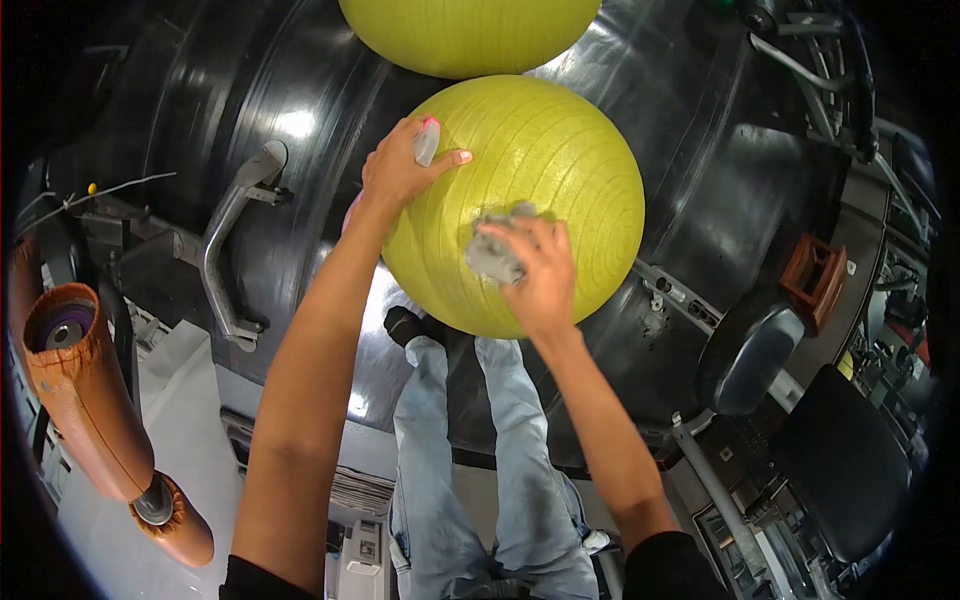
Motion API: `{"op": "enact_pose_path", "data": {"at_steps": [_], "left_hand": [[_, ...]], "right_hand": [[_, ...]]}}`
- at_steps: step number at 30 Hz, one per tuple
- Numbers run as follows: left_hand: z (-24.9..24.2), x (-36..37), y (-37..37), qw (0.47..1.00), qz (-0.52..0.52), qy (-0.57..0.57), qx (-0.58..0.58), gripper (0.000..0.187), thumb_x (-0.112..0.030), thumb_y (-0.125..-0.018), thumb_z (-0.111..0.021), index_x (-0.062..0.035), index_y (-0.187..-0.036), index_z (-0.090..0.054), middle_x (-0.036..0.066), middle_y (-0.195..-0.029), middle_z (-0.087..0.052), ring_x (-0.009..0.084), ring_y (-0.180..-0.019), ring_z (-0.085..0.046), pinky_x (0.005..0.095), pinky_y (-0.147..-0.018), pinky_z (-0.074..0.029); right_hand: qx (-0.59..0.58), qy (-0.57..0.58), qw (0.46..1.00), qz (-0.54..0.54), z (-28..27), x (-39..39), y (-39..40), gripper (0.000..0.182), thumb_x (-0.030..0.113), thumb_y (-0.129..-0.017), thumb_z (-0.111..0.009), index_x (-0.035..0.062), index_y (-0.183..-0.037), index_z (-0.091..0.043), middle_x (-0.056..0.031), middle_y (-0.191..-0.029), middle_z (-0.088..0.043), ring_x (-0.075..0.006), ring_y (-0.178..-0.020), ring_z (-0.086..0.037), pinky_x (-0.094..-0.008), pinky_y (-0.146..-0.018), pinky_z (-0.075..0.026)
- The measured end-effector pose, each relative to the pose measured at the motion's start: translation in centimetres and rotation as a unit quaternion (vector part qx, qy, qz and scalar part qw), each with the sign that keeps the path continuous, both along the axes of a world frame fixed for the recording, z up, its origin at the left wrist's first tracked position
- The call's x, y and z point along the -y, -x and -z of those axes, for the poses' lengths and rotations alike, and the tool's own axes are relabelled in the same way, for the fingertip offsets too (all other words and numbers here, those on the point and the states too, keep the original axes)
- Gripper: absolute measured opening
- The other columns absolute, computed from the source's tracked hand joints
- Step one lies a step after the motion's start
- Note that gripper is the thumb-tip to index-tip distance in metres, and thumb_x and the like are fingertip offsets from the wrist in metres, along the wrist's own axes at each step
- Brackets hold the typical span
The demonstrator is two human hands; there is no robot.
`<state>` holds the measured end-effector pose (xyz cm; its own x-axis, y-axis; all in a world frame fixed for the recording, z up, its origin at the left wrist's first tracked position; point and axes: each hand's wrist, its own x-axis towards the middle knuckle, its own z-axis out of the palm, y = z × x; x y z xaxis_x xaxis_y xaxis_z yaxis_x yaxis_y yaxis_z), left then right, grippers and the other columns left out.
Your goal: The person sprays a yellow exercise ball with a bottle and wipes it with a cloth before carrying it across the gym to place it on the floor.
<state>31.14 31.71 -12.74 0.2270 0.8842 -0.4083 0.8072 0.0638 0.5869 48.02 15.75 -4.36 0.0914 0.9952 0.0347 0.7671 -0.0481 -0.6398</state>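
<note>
One far yellow ball and one near yellow ball sat on black floor; the right hand clutched one grey cloth against the near one, beside it the left hand gripped one half-hidden pink-and-white thing

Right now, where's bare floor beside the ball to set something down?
The black floor shows bare to the right of the near yellow ball, and on its left between your left hand and the curved metal bar. Lower right is crowded with black pads and metal bars.
</note>
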Motion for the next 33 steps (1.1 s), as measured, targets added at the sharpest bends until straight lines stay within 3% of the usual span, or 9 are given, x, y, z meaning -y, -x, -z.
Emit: {"op": "enact_pose_path", "data": {"at_steps": [7,10,15,17,20,22,25,29,33], "left_hand": [[0.4,0.4,1.3,1.000,-0.007,-0.011,0.016,0.097,-0.076,-0.064,-0.077,-0.0095,-0.132,-0.059,0.004,-0.132,-0.061,0.0292,-0.122,-0.060,0.0459,-0.100,-0.047],[-0.3,0.9,1.8,0.999,-0.034,0.000,0.033,0.096,-0.074,-0.064,-0.078,-0.0070,-0.131,-0.059,0.008,-0.130,-0.061,0.0287,-0.121,-0.060,0.0444,-0.101,-0.047],[-2.4,3.0,3.5,0.994,-0.082,0.022,0.074,0.090,-0.070,-0.067,-0.080,-0.0043,-0.125,-0.063,0.010,-0.126,-0.062,0.0291,-0.117,-0.061,0.0404,-0.099,-0.047],[-1.8,5.1,4.9,0.990,-0.106,0.043,0.077,0.087,-0.069,-0.068,-0.080,-0.0034,-0.123,-0.064,0.010,-0.124,-0.062,0.0290,-0.115,-0.061,0.0391,-0.099,-0.047],[1.0,7.8,7.7,0.974,-0.200,0.059,0.087,0.078,-0.069,-0.072,-0.078,-0.0034,-0.113,-0.068,0.009,-0.106,-0.066,0.0221,-0.093,-0.066,0.0357,-0.083,-0.052],[1.9,8.8,8.8,0.921,-0.280,0.248,0.108,0.071,-0.071,-0.075,-0.075,-0.0065,-0.104,-0.069,0.005,-0.083,-0.064,0.0125,-0.066,-0.061,0.0295,-0.060,-0.050],[3.0,11.0,9.1,0.842,-0.439,0.257,0.181,0.064,-0.073,-0.077,-0.071,-0.0114,-0.093,-0.068,-0.001,-0.067,-0.058,0.0070,-0.049,-0.050,0.0242,-0.046,-0.040],[6.5,13.3,11.7,0.779,-0.433,0.378,0.249,0.067,-0.077,-0.078,-0.068,-0.0109,-0.092,-0.068,-0.003,-0.069,-0.058,0.0082,-0.050,-0.049,0.0234,-0.048,-0.039],[8.2,15.7,11.5,0.792,-0.385,0.411,0.236,0.083,-0.085,-0.077,-0.058,-0.0111,-0.112,-0.071,-0.002,-0.083,-0.061,0.0086,-0.060,-0.048,0.0266,-0.055,-0.040]], "right_hand": [[0.017,0.076,0.984,-0.160,0.9,10.4,0.5,0.050,0.004,-0.061,-0.078,0.0247,-0.107,-0.075,0.0014,-0.102,-0.064,-0.0276,-0.094,-0.058,-0.0392,-0.074,-0.053],[-0.121,0.117,0.970,-0.175,-1.5,8.9,-1.6,0.052,0.010,-0.059,-0.081,0.0238,-0.108,-0.075,0.0005,-0.097,-0.065,-0.0251,-0.092,-0.061,-0.0387,-0.079,-0.055],[-0.265,0.091,0.957,0.080,-3.2,-2.3,-7.4,0.060,-0.004,-0.067,-0.058,0.0049,-0.126,-0.065,-0.0145,-0.125,-0.067,-0.0279,-0.114,-0.064,-0.0387,-0.102,-0.048],[-0.133,0.076,0.975,0.164,-1.2,-7.2,-10.8,0.048,0.008,-0.083,-0.056,-0.0015,-0.129,-0.062,-0.0163,-0.128,-0.065,-0.0255,-0.125,-0.057,-0.0366,-0.107,-0.042],[-0.088,0.115,0.985,0.095,4.9,-10.7,-15.5,0.036,0.017,-0.091,-0.054,-0.0005,-0.121,-0.062,-0.0107,-0.116,-0.067,-0.0224,-0.110,-0.060,-0.0305,-0.096,-0.046],[-0.200,0.340,0.900,0.184,5.8,-10.9,-15.8,0.044,0.032,-0.095,-0.050,0.0012,-0.125,-0.062,-0.0096,-0.120,-0.066,-0.0226,-0.106,-0.061,-0.0299,-0.095,-0.046],[-0.336,0.373,0.833,0.231,6.0,-8.4,-16.5,0.053,0.042,-0.098,-0.045,0.0024,-0.128,-0.061,-0.0091,-0.122,-0.066,-0.0221,-0.105,-0.061,-0.0312,-0.095,-0.047],[-0.349,0.416,0.807,0.233,6.5,-4.7,-17.1,0.059,0.047,-0.099,-0.041,0.0023,-0.135,-0.056,-0.0097,-0.124,-0.065,-0.0228,-0.108,-0.061,-0.0346,-0.096,-0.047],[-0.274,0.482,0.802,0.220,4.0,-2.8,-16.4,0.060,0.046,-0.100,-0.040,0.0020,-0.138,-0.055,-0.0097,-0.125,-0.064,-0.0223,-0.113,-0.059,-0.0332,-0.098,-0.046]]}}
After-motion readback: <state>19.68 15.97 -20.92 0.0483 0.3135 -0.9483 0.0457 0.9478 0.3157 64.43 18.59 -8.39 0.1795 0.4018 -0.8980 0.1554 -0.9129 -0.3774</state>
